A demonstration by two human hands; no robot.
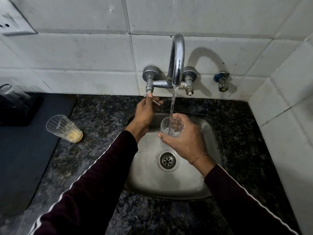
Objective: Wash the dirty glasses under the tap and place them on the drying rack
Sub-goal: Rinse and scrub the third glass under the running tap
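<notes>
My right hand grips a clear ribbed glass upright over the steel sink. Water streams from the chrome tap straight into the glass. My left hand reaches up and pinches the tap's left handle. A second glass, with a yellowish residue at its bottom, stands on the dark granite counter left of the sink. At the far left another clear glass sits on a black rack.
A dark mat covers the counter on the left. White tiled walls rise behind and to the right. A small valve sticks out of the wall right of the tap. The sink's drain lies below the glass.
</notes>
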